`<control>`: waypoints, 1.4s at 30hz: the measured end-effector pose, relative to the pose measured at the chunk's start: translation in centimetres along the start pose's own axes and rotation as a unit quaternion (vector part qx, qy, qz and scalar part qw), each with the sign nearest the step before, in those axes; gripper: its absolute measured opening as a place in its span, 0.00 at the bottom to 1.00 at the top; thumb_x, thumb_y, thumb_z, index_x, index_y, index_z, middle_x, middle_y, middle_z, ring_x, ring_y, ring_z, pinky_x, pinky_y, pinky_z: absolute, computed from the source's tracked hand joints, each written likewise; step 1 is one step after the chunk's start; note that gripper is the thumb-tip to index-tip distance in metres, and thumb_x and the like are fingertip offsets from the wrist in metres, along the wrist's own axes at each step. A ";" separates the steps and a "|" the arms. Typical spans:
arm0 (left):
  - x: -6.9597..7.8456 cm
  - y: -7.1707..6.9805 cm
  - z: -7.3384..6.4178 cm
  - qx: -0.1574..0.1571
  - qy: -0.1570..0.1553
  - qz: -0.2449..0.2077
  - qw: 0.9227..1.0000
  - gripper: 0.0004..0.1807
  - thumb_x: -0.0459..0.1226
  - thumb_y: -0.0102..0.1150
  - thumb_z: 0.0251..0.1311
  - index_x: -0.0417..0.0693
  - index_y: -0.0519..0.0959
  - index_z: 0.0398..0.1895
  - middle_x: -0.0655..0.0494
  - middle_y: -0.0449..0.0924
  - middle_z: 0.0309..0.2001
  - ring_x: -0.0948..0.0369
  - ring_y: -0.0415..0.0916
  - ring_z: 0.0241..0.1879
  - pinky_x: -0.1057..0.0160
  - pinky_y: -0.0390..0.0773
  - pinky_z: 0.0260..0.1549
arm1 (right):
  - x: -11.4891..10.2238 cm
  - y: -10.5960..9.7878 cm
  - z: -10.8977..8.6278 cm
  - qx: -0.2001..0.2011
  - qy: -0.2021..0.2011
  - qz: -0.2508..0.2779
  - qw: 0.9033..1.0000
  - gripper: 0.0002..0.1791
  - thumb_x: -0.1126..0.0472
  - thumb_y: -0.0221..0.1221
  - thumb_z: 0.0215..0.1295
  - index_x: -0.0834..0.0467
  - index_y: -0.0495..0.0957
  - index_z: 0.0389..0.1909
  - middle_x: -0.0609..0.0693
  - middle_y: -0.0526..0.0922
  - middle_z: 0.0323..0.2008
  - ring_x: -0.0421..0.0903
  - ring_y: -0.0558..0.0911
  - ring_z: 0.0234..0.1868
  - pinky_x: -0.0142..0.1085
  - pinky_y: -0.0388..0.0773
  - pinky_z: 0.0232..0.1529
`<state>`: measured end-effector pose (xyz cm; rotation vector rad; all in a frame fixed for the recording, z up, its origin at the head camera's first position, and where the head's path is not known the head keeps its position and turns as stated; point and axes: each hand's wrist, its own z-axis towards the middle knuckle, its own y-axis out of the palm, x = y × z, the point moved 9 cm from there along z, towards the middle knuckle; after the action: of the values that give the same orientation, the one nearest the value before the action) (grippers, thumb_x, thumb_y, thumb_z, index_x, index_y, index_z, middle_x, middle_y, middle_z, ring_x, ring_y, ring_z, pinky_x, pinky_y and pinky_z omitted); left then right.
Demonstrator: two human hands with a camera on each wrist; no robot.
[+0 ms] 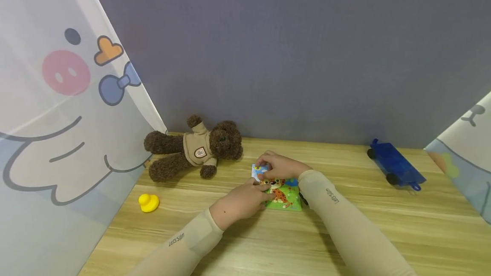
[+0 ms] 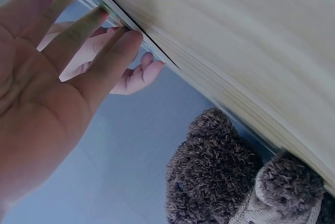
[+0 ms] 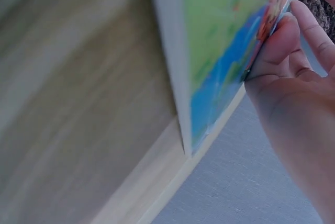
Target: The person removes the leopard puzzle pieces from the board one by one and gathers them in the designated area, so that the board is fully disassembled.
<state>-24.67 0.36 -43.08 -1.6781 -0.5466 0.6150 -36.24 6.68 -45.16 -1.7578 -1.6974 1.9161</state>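
Head view: flat, square, glossy picture board w/ spotted orange leopard cub on green & blue (image 1: 289, 202) lies mid-bench, pic side up, on the pale wood-grain bench (image 1: 261, 246). L hand (image 1: 241, 201) is open, fingers straight, tips resting on the board's L part. R hand (image 1: 284, 168) has fingers bent, tips at the board's upper L corner; can't tell if it's gripping anything, even from R wrist cam, where thumb is bent close against the pic. Btwn them the hands hide much of the board's L & upper parts; beige long sleeve on R arm (image 1: 330, 201) crosses its R edge, w/ a small black thing (image 1: 303, 199) part-hidden there, too little showing to ID. Nearest neighbour: dark brown curly plush bear in tan knit top (image 1: 197, 148), flat on its back to the upper L, head nr the board's corner but apart. Small yellow duck (image 1: 148, 203) sits far L, just in front of the bear's feet, well apart from the board. Blue flat-bed toy cart w/ black wheels (image 1: 397, 165) stands far R, set at an angle nr the plain grey fabric back wall (image 1: 276, 54). White cartoon-print side panel (image 1: 30, 110) flanks the bench on L.
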 end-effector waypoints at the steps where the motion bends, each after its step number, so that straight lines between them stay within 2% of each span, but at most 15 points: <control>1: 0.0 0.0 0.0 0.000 -0.002 -0.003 1.000 0.27 0.50 0.63 0.74 0.70 0.77 0.74 0.61 0.75 0.77 0.64 0.71 0.78 0.54 0.63 0.83 | 0.0 0.0 0.1 -0.001 0.000 -0.002 1.000 0.21 0.49 0.65 0.77 0.49 0.77 0.66 0.49 0.72 0.64 0.47 0.75 0.53 0.45 0.78 0.57; 8: -0.1 0.0 0.0 -0.004 -0.007 -0.004 1.000 0.27 0.50 0.62 0.75 0.70 0.76 0.75 0.61 0.74 0.77 0.65 0.70 0.78 0.57 0.67 0.79 | -0.2 -0.2 0.4 -0.007 0.002 -0.015 1.000 0.21 0.49 0.67 0.75 0.48 0.77 0.64 0.49 0.72 0.62 0.47 0.76 0.54 0.45 0.79 0.58; 20: -0.2 0.3 0.1 0.000 -0.004 0.002 1.000 0.26 0.50 0.62 0.76 0.70 0.77 0.75 0.62 0.75 0.77 0.65 0.71 0.78 0.58 0.68 0.78 | -0.2 -0.1 0.5 -0.013 -0.002 -0.005 1.000 0.20 0.51 0.67 0.74 0.49 0.75 0.62 0.52 0.72 0.62 0.49 0.74 0.58 0.49 0.77 0.63; 29: -0.2 0.1 0.1 -0.001 -0.007 -0.005 1.000 0.26 0.50 0.63 0.74 0.69 0.77 0.74 0.61 0.74 0.77 0.65 0.71 0.78 0.57 0.66 0.80 | -0.5 -0.2 0.6 -0.015 0.010 -0.014 1.000 0.20 0.53 0.67 0.74 0.50 0.74 0.61 0.52 0.72 0.58 0.49 0.72 0.55 0.45 0.76 0.57; 42: -0.1 0.0 0.1 -0.003 -0.005 0.001 1.000 0.26 0.51 0.61 0.76 0.70 0.77 0.75 0.61 0.74 0.77 0.65 0.71 0.77 0.58 0.67 0.79 | -0.6 -0.5 1.0 0.001 -0.001 -0.009 1.000 0.15 0.55 0.66 0.76 0.51 0.75 0.56 0.52 0.73 0.56 0.49 0.72 0.54 0.46 0.75 0.57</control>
<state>-24.79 0.36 -43.06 -1.6816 -0.5534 0.6243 -36.99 5.87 -44.68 -1.7359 -1.7059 1.9119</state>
